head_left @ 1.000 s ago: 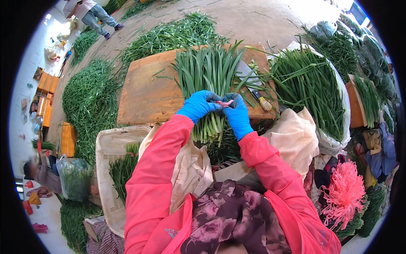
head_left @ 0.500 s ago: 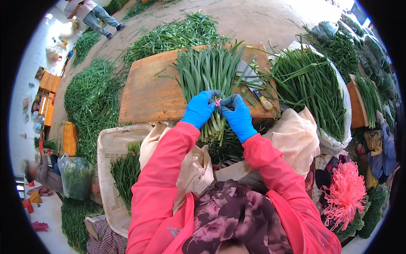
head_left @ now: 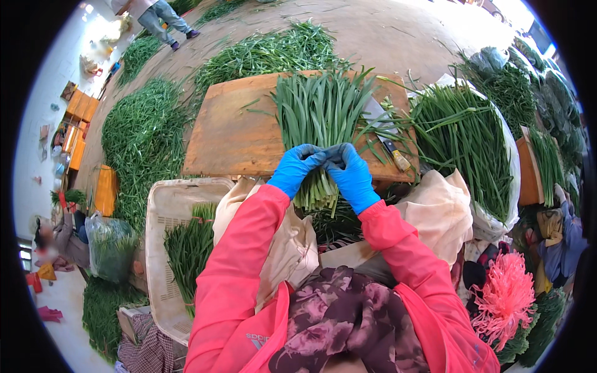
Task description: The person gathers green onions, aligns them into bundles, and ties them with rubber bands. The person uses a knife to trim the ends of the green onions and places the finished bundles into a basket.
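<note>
A thick bunch of garlic chives (head_left: 323, 105) lies on a wooden board (head_left: 233, 133), its pale cut stems (head_left: 315, 191) pointing toward me over the near edge. In blue gloves, my left hand (head_left: 296, 166) and my right hand (head_left: 348, 175) meet on top of the stems. Both are closed, thumbs and fingertips pinched together around a pink tie, which the fingers now hide. Right of the bunch rests a knife (head_left: 388, 140) with a broad blade and a yellowish handle, among loose leaf scraps.
On the left stands a white plastic basket (head_left: 158, 248) holding bundled chives. A white sack (head_left: 511, 168) of loose chives is at the right, with pink tie strips (head_left: 507, 295) below it. Heaps of greens (head_left: 140, 137) cover the floor beyond. People (head_left: 165, 22) are farther off.
My hands have drawn closer together, and the pink tie that showed between the fingertips is now covered. The view has shifted slightly, moving the board a little right and down.
</note>
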`<action>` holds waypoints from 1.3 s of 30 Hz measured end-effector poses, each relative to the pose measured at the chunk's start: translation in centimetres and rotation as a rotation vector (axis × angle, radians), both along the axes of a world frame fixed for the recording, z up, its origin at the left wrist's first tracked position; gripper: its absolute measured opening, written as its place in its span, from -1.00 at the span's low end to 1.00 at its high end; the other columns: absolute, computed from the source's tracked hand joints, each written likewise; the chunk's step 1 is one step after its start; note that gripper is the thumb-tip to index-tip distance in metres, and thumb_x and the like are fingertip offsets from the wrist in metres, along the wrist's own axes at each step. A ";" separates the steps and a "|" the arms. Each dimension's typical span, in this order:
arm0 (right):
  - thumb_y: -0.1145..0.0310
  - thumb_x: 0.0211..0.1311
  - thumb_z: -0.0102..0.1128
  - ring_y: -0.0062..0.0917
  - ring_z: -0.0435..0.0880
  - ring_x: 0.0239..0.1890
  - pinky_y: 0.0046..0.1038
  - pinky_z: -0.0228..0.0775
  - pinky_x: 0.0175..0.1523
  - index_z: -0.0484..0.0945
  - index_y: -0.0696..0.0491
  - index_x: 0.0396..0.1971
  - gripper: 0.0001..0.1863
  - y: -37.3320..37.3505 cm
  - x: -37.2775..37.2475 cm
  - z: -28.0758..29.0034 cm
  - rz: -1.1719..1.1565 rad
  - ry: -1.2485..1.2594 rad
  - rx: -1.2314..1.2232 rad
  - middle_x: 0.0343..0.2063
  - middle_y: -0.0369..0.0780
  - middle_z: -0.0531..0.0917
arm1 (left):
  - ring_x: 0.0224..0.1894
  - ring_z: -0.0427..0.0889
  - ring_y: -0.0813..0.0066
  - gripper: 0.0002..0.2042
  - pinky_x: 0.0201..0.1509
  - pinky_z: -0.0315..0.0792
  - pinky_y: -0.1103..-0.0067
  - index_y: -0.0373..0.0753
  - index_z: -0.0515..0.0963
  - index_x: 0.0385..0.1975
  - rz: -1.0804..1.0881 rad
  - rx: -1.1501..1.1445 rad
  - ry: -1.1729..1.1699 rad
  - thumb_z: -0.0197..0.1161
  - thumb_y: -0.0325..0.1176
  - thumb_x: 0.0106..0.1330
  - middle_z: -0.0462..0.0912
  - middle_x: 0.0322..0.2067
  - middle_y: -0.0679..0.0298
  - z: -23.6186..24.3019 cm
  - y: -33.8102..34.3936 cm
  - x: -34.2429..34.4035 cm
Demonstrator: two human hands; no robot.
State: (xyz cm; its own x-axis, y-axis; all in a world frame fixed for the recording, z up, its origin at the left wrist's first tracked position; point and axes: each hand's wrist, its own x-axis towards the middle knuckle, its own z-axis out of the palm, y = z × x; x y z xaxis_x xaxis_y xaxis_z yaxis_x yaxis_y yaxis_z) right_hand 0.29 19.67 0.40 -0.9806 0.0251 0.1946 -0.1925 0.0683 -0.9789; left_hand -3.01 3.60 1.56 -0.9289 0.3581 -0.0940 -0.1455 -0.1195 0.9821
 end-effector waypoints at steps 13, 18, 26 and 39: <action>0.07 -0.44 0.60 -0.13 0.32 0.18 -0.23 0.13 0.27 -0.13 0.09 0.38 0.35 -1.8 -1.8 4.7 0.171 0.180 0.655 0.19 -0.02 0.33 | -0.41 0.54 0.63 -0.85 -0.38 0.48 0.69 -0.20 0.55 -0.24 0.161 0.408 -0.222 0.25 -0.32 0.26 0.63 -0.34 0.33 1.2 -1.7 0.6; -0.05 -0.41 0.56 -0.16 0.21 0.30 -0.17 -0.12 0.38 -0.08 0.10 0.36 0.32 -1.4 -1.6 3.3 0.201 0.089 0.853 0.23 -0.01 0.29 | -0.54 0.52 0.64 -0.91 -0.49 0.47 0.74 -0.23 0.53 -0.26 0.400 0.222 -0.164 0.18 -0.39 0.31 0.61 -0.43 0.31 1.5 -11.9 -1.0; -0.13 -0.37 0.51 -0.18 0.15 0.35 -0.08 -0.23 0.39 -0.06 0.01 0.38 0.28 -2.4 -2.1 3.5 0.208 0.059 0.898 0.26 -0.04 0.28 | -0.48 0.58 0.53 -0.80 -0.40 0.52 0.61 -0.28 0.52 -0.19 0.566 0.031 -0.461 0.19 -0.31 0.30 0.63 -0.39 0.26 -5.9 -19.9 -2.4; -0.07 0.31 -0.07 -0.38 0.60 -0.41 -0.39 0.42 -0.28 0.55 0.16 -0.15 -0.46 3.0 -0.6 -3.7 0.304 -0.684 0.306 -0.50 -0.14 0.63 | 0.26 0.29 0.18 -0.29 0.31 0.17 0.36 -0.22 0.18 0.27 0.017 -0.585 0.085 0.03 0.19 0.28 0.34 0.20 0.03 -3.4 -6.0 -1.8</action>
State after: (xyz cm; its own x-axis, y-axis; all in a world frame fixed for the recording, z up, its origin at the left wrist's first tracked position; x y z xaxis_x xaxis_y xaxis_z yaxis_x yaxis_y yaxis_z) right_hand -0.36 22.62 -3.26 -0.8404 -0.2192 -0.4956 0.3889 0.3931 -0.8332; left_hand -4.82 -2.45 -1.81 -0.9471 0.2537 -0.1966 -0.0665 0.4440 0.8935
